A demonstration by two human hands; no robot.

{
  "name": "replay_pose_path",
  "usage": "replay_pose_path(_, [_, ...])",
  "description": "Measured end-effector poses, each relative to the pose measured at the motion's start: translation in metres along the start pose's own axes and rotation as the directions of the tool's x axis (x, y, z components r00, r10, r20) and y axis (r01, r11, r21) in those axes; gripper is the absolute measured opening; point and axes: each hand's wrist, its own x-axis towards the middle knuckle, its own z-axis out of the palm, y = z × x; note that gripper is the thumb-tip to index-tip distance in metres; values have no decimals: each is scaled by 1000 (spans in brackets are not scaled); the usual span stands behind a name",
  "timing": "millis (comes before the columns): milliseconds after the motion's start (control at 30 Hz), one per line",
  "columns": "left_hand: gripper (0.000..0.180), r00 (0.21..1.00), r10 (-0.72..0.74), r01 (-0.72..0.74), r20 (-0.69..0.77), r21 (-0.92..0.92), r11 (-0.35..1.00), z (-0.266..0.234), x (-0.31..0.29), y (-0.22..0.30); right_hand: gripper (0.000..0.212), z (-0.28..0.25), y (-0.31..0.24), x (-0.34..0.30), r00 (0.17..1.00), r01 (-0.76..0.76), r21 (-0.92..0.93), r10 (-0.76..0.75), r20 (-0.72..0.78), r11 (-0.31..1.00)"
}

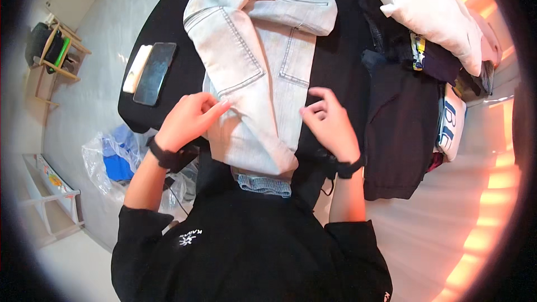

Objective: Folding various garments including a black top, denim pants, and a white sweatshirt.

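Observation:
A pair of pale blue jeans (291, 72) lies on a black-covered table, with one leg folded slantwise over the other. Grey stitching outlines its pockets, and a ribbed blue band (263, 185) hangs at the edge nearest me. Over the left edge of the jeans is my left hand (193, 116), its thumb stretched out and its fingers bent; no cloth shows gripped in it. My right hand (331, 126) hovers just beyond the right edge, with thumb and forefinger apart and nothing between them. Both wrists wear black bands.
Left of the jeans lie a dark phone (155, 74) and a white slim object (137, 68). Dark folded clothes (400, 128) are piled at the right, below a white garment (425, 8). Clear plastic bags with blue contents (118, 154) sit on the floor at left, near a wooden chair (50, 59).

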Motion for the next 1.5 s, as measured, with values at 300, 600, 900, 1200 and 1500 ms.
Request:
replay_pose_path(300, [25,977,204,-211,-65,-474,855,16,22,-13,31,38,-5,-37,990,73,-67,-80,-114,995])
replay_pose_path(600, [25,861,-67,-437,-504,-802,408,-117,-26,-23,14,-50,-14,-37,822,302,391,-30,-569,869])
replay_pose_path(900, [44,839,-207,-150,-503,-579,801,-123,-58,-96,31,-99,15,-87,883,107,270,33,-469,957])
replay_pose_path(1200, [55,933,-289,130,-214,-548,826,-66,-112,-146,101,-27,64,-151,961,12,393,98,-260,920])
replay_pose_path(1500, [43,951,-262,310,167,-468,827,-26,-147,-202,56,-7,142,-164,981,-190,34,191,-22,981])
